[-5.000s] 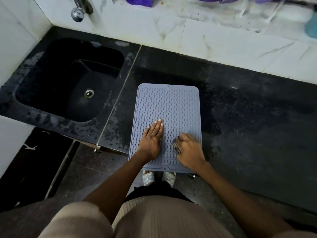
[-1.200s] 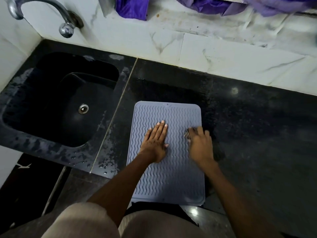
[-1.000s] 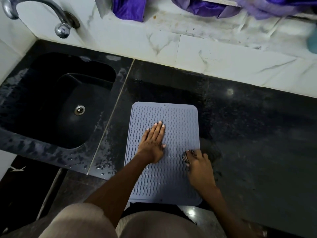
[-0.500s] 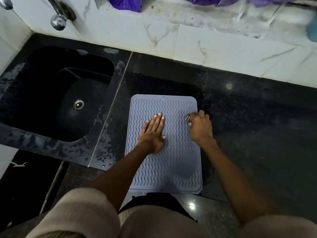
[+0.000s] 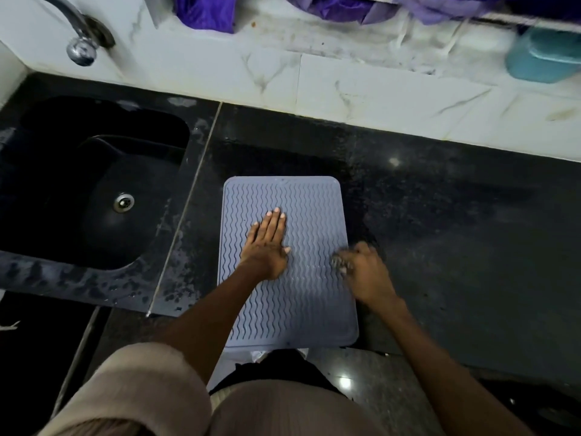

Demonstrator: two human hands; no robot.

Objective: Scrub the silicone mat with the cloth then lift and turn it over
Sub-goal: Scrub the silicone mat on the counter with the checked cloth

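A grey-blue silicone mat with wavy ridges lies flat on the black counter, its near edge hanging slightly over the counter's front. My left hand presses palm-down on the mat's middle, fingers together and stretched out. My right hand is at the mat's right edge, closed on a small dark scrubbing cloth that is mostly hidden under the fingers and blurred.
A black sink with a metal drain sits to the left, a chrome tap above it. White marble tiles back the wet black counter. A teal container stands at the far right; purple cloth hangs above.
My right hand with the cloth has slid back toward me along the mat's right edge, after going away half a second ago. My left hand stays pressed on the mat.
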